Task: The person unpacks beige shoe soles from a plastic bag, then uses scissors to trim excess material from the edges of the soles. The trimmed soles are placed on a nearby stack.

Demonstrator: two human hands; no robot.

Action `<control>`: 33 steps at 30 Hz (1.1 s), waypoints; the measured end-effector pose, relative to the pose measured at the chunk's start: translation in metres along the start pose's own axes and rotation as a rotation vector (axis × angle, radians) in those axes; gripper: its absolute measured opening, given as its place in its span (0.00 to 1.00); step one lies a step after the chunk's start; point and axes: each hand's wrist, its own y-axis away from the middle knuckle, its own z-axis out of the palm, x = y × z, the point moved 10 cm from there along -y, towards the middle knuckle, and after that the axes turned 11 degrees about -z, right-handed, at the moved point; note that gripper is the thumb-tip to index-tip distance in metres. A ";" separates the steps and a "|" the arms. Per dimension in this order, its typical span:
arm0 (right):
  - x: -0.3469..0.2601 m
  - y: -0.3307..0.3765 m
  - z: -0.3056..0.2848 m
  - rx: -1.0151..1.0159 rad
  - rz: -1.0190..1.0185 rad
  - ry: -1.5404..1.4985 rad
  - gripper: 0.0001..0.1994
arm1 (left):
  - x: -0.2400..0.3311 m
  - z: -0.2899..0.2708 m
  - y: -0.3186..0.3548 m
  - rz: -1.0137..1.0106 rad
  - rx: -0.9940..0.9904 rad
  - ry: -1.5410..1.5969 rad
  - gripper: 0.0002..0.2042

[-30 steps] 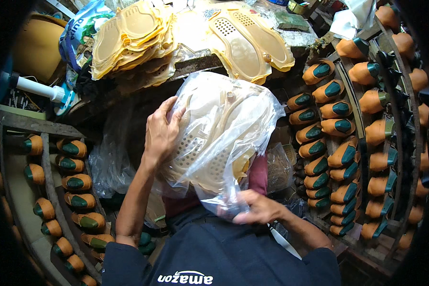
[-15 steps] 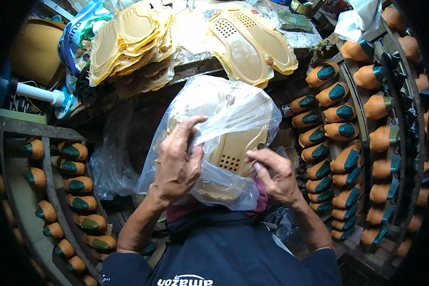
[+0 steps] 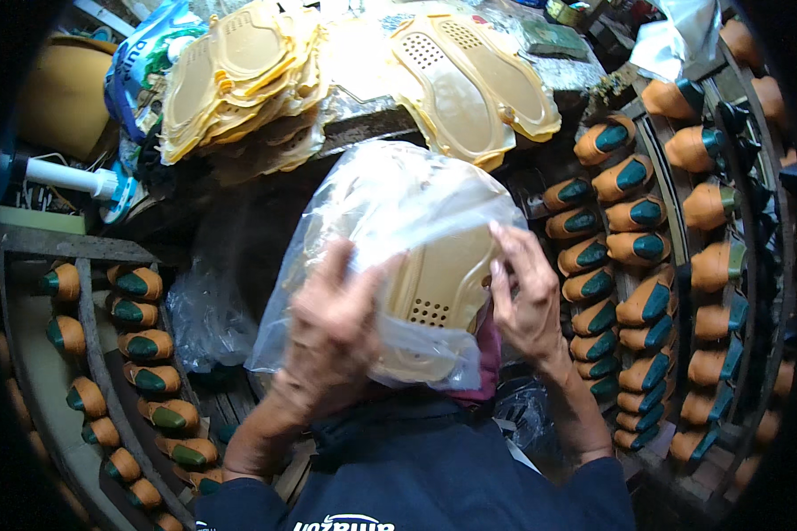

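A clear plastic bag [image 3: 354, 199] lies on my lap, wrapped around tan moulded sole-shaped sheets [image 3: 447, 265]. Part of the upper sheet shows bare between the film's edges, with a patch of small round holes near its lower end. Spread across the bag's left side is my left hand [image 3: 332, 323], blurred, its thumb and forefinger apart. My right hand [image 3: 530, 296] is at the right edge of the sheet, thumb and forefinger tips apart and close to the film's edge. Maroon cloth [image 3: 487, 354] shows beneath the bag.
Ahead, a bench [image 3: 363, 119] carries a stack of similar tan sheets [image 3: 239, 84] and a flat pair [image 3: 460, 97]. Wooden racks of orange-and-green shoe-shaped pieces stand left [image 3: 142, 314] and right [image 3: 638, 212]. Loose clear plastic [image 3: 208, 319] hangs at left.
My right hand has moved up along the sheet's right edge, its fingers now spread wider. The left hand has shifted slightly down and is smeared. The film's edge sits a little differently.
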 end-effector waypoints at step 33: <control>0.072 -0.055 0.034 0.044 0.245 -0.304 0.29 | -0.143 0.067 -0.065 -0.246 -0.246 0.036 0.40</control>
